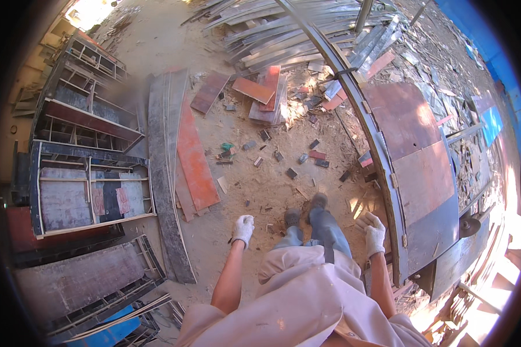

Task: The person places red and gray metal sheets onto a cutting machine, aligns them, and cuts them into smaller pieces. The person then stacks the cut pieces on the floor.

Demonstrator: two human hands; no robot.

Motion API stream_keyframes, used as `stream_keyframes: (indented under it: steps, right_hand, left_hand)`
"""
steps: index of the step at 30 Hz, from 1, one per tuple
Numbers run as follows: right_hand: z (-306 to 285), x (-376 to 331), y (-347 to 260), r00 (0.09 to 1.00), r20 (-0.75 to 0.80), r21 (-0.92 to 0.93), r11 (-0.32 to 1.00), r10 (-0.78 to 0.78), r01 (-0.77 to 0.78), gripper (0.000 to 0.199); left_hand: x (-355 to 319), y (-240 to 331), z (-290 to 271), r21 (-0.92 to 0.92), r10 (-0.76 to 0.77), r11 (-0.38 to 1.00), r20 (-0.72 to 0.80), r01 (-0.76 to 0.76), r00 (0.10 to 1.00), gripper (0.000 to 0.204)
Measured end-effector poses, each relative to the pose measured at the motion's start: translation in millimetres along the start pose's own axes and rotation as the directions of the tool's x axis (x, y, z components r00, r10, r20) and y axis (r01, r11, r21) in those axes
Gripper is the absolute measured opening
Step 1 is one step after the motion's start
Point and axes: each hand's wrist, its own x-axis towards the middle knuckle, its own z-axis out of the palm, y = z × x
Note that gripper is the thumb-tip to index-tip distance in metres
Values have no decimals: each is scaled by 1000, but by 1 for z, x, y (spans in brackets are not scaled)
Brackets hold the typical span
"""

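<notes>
My left hand (243, 229), in a white work glove, hangs over the dusty ground with its fingers curled in. Nothing shows in it. My right hand (373, 232), gloved the same way, hangs beside the long metal edge (383, 168) of a workbench, fingers apart and holding nothing. Whether it touches that edge I cannot tell. Worn brown panels (419, 196) cover the bench top. A dark round disc (469, 226) sits at its right side. Nearest to my left hand on the ground lie long orange-red boards (195, 156).
Framed panels (92, 199) are stacked along the left, beside a long grey board (167, 173). Ahead, small wood offcuts (292, 173) litter the ground before a pile of red and orange board pieces (266, 95). Long planks (283, 46) lie heaped behind them.
</notes>
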Motion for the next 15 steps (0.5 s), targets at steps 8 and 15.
stream_keyframes:
  steps: [8, 15]
  right_hand:
    - [133, 124, -14, 997, 20, -280, 957, 80, -71, 45]
    - [288, 260, -26, 976, 154, -458, 886, 154, -67, 49]
  left_hand:
    - [43, 79, -21, -108, -109, 988, -13, 107, 994, 21]
    - [90, 153, -78, 95, -137, 983, -183, 156, 974, 25]
